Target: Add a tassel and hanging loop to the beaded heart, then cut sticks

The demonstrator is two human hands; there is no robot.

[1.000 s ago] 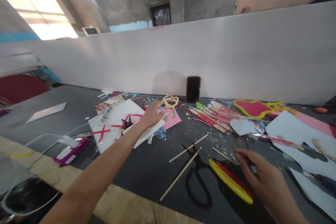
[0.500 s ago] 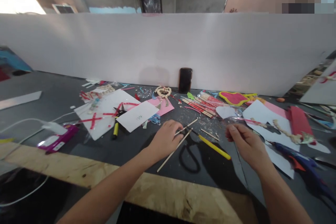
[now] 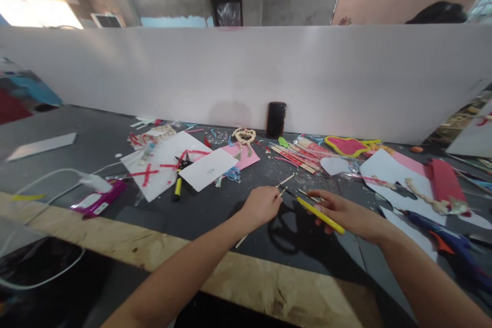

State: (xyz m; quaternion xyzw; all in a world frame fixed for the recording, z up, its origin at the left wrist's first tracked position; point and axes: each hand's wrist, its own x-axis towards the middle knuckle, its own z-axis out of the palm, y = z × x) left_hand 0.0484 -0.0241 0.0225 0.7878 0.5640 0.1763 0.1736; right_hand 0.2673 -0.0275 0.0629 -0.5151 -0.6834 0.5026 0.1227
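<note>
My left hand (image 3: 262,207) is closed in a pinch, and thin wooden sticks (image 3: 287,179) show at its fingertips. One long stick (image 3: 241,241) comes out below that hand, near the table's front edge. Curled around the yellow handle of the pliers (image 3: 322,216) is my right hand (image 3: 344,211); the other handle is hidden. The dark tips of the pliers point toward my left hand. Black scissors (image 3: 282,246) lie between the hands, partly lost in shadow. A short stick (image 3: 305,195) lies by my right fingertips.
A phone (image 3: 276,119) leans on the white partition (image 3: 192,77). Red-wrapped sticks (image 3: 298,156) lie right of centre, a blue glue gun (image 3: 438,233) at the right. White card (image 3: 209,169), a beaded ornament (image 3: 244,136) and a purple power strip (image 3: 100,200) are on the left.
My left hand came back from the papers and beaded ornament to the sticks at the centre, leaving a white card there. My right hand moved left and closed on the pliers.
</note>
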